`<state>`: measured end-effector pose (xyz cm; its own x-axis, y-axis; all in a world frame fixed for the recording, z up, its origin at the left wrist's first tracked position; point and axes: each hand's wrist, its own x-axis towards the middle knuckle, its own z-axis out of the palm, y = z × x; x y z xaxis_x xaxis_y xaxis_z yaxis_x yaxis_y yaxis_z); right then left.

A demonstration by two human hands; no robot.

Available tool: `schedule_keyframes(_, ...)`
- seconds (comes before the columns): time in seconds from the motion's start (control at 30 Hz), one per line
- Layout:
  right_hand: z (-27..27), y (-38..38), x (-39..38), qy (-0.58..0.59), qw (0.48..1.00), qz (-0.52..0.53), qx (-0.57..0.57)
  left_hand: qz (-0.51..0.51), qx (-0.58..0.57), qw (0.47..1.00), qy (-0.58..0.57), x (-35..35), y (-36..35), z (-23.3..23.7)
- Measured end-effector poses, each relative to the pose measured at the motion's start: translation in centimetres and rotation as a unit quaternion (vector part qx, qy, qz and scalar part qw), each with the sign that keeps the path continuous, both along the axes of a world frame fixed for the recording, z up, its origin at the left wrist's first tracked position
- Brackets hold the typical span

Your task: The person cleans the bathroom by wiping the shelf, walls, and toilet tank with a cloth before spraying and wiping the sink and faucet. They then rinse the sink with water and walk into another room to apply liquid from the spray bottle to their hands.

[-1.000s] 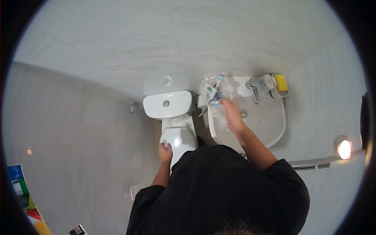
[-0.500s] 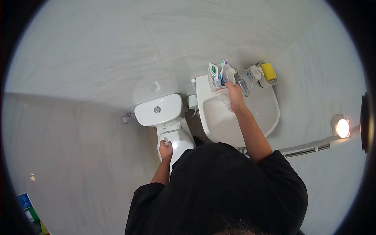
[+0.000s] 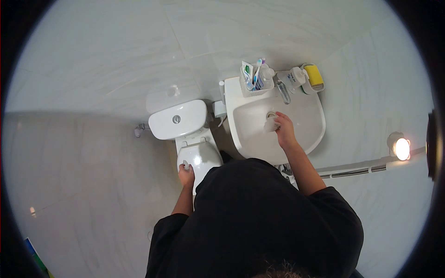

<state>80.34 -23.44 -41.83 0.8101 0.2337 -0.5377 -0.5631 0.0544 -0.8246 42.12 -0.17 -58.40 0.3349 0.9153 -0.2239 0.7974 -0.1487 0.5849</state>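
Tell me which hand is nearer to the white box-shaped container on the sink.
Right. The right hand is over the glossy white sink, on the person's side of the container; the left hand is farther off, over the closed white toilet lid.

The container (image 3: 258, 93), held above the left side of the sink (image 3: 248, 134) a second ago, has been set down on the sink's back-left ledge, its toothbrush (image 3: 257, 70) and toothpaste tube (image 3: 247, 69) carried along. It has been let go by the right hand (image 3: 284, 128), which has been drawn back over the sink's bowl, with the crumpled whitish wad (image 3: 270, 125) brought beside the sink's drain (image 3: 270, 114).
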Motion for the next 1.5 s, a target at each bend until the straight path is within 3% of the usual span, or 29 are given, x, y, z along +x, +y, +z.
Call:
schedule_keyframes(0.13, -5.0, -4.0, 0.3, 0.041, 0.997, -0.056, -0.019, -0.019, 0.008, 0.999, 0.03, 0.8, 0.1, 0.0)
schedule_keyframes(0.23, -7.5, -3.1, -1.4, 0.06, 0.998, 0.032, -0.013, -0.031, -0.003, 0.999, 0.011, 1.6, 0.2, 0.5)
schedule_keyframes(0.33, -5.4, 2.0, -5.2, 0.063, 0.984, 0.167, -0.027, -0.044, -0.009, 0.999, 0.014, 2.4, 0.4, 0.7)
schedule_keyframes(0.37, -5.8, 2.5, -6.0, 0.067, 0.984, 0.165, -0.027, -0.045, -0.011, 0.999, 0.018, 2.6, 0.5, 0.9)
schedule_keyframes(0.4, -6.1, 2.9, -6.8, -0.048, 0.946, 0.308, -0.083, -0.035, -0.019, 0.999, 0.022, 2.8, 0.7, 1.2)
schedule_keyframes(0.43, -6.1, 3.0, -7.2, -0.163, 0.872, 0.442, -0.134, -0.023, -0.027, 0.999, 0.025, 3.0, 0.8, 1.4)
schedule_keyframes(0.47, -5.8, 2.1, -7.2, -0.162, 0.87, 0.446, -0.133, -0.018, -0.027, 0.999, 0.026, 3.2, 0.7, 1.6)
schedule_keyframes(0.53, -3.0, -0.6, -6.4, -0.178, 0.746, 0.619, -0.169, 0.008, 0.02, 1.0, -0.006, 3.1, 0.1, 1.7)
schedule_keyframes(0.6, -2.9, -3.7, -4.8, -0.11, 0.719, 0.643, -0.239, 0.021, 0.022, 1.0, -0.005, 2.3, -0.8, 1.6)
schedule_keyframes(0.67, -7.6, -6.9, -0.6, -0.161, 0.349, 0.846, -0.37, 0.033, 0.026, 0.999, -0.005, 1.7, -1.8, 1.4)
schedule_keyframes(0.73, -3.9, -10.1, 1.1, -0.134, 0.445, 0.685, -0.561, 0.049, 0.005, 0.998, 0.026, 0.5, -3.5, 1.3)
schedule_keyframes(0.8, -6.8, -13.7, 4.3, -0.195, 0.468, 0.605, -0.614, 0.062, 0.01, 0.997, 0.04, -0.3, -5.4, 1.3)
schedule_keyframes(0.9, -11.5, -13.4, 6.3, -0.187, 0.463, 0.645, -0.578, 0.069, 0.015, 0.996, 0.061, -1.5, -8.7, 1.7)
schedule_keyframes(0.97, -8.9, -8.5, 3.8, -0.138, 0.451, 0.788, -0.395, 0.081, -0.006, 0.994, 0.07, -1.7, -10.8, 2.1)
schedule_keyframes(1.0, -10.8, -7.9, 1.6, -0.11, 0.602, 0.719, -0.328, 0.085, -0.005, 0.994, 0.07, -1.5, -11.7, 2.0)
schedule_keyframes(1.03, -10.4, -6.0, -0.3, -0.169, 0.599, 0.74, -0.255, 0.091, -0.012, 0.994, 0.062, -1.6, -12.6, 1.8)
schedule_keyframes(1.1, -10.1, -2.3, -3.3, -0.25, 0.645, 0.701, -0.174, 0.101, -0.015, 0.993, 0.063, -1.9, -14.1, 2.1)
schedule_keyframes(1.13, -10.7, -1.6, -3.4, -0.247, 0.646, 0.703, -0.166, 0.094, -0.011, 0.993, 0.069, -1.4, -14.7, 2.6)
schedule_keyframes(1.2, -12.0, -0.5, -2.8, -0.342, 0.706, 0.611, -0.106, 0.08, 0.006, 0.994, 0.07, -0.2, -15.9, 3.9)
schedule_keyframes(1.33, -13.7, -2.7, 0.6, -0.398, 0.664, 0.611, -0.165, 0.097, 0.0, 0.995, 0.038, 1.0, -18.1, 5.3)
schedule_keyframes(1.4, -15.1, -2.7, 2.1, -0.471, 0.61, 0.562, -0.302, 0.09, 0.005, 0.995, 0.03, 0.5, -19.0, 4.6)
schedule_keyframes(1.5, -14.5, -1.1, 1.9, -0.499, 0.633, 0.542, -0.237, 0.084, 0.009, 0.996, 0.042, -0.7, -20.8, 4.4)
